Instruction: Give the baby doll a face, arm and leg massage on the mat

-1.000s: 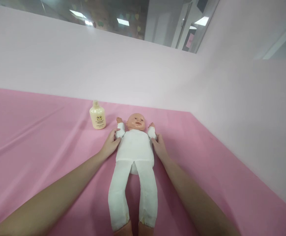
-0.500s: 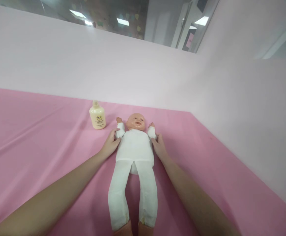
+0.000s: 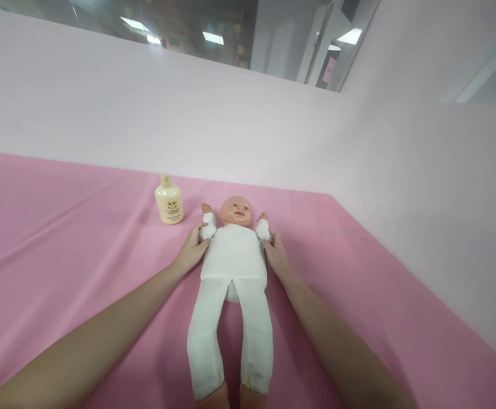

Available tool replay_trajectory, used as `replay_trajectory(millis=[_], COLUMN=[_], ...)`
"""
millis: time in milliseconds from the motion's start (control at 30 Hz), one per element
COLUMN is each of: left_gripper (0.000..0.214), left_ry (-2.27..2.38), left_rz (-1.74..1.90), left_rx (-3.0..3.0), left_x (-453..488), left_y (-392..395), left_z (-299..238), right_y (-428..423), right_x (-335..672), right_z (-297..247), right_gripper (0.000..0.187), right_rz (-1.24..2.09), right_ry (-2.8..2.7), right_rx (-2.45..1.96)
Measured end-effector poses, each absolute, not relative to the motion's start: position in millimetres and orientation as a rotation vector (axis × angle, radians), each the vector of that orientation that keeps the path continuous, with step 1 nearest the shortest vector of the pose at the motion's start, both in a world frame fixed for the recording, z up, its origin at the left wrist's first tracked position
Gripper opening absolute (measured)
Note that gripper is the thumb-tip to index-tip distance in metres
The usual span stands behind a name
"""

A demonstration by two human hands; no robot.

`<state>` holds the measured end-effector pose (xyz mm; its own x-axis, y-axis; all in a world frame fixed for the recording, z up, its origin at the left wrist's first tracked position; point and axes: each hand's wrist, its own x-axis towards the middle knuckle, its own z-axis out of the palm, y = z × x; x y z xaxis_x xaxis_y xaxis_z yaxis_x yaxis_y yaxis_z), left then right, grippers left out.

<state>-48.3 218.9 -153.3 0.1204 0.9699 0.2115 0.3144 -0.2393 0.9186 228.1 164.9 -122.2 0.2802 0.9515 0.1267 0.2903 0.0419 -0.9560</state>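
Observation:
A baby doll [image 3: 233, 258] in a white one-piece suit lies face up on the pink cloth [image 3: 69, 250], head toward the wall, feet toward me. My left hand [image 3: 192, 250] clasps the doll's side just under its left-of-view arm, thumb on the chest edge. On the other side my right hand [image 3: 276, 254] grips the torso below the other arm in the same way. Both hands have their fingers curled round the doll's body.
A cream-coloured lotion bottle [image 3: 169, 200] stands upright on the cloth, just left of the doll's head. A pale pink wall [image 3: 239, 130] closes the back, and another [image 3: 435, 187] runs along the right side.

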Motion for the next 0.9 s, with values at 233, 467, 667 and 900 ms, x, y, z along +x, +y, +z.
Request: replay_trajectory(millis=[233, 467, 667, 900], left_gripper=[0.052, 0.052, 0.051, 0.051], left_ry=[1.242, 1.257, 1.268, 1.281], left_rz=[1.151, 1.156, 1.121, 1.094], left_rx=[1.655, 1.658, 1.654, 1.666], left_x=[-48.2, -47.8, -46.9, -46.4], left_y=[220.1, 219.4, 215.4, 211.9], left_z=[-155.1, -153.3, -147.0, -142.0], right_y=[165.2, 165.5, 166.2, 166.7], right_x=[227.8, 228.6, 228.3, 229.0], right_z=[-121.3, -123.9, -122.9, -124.4], right_gripper=[0.038, 0.039, 0.038, 0.037], right_rz=[0.779, 0.774, 0.763, 0.761], right_ry=[-1.211, -1.227, -1.236, -1.239], right_rx=[-1.472, -1.459, -1.476, -1.472])
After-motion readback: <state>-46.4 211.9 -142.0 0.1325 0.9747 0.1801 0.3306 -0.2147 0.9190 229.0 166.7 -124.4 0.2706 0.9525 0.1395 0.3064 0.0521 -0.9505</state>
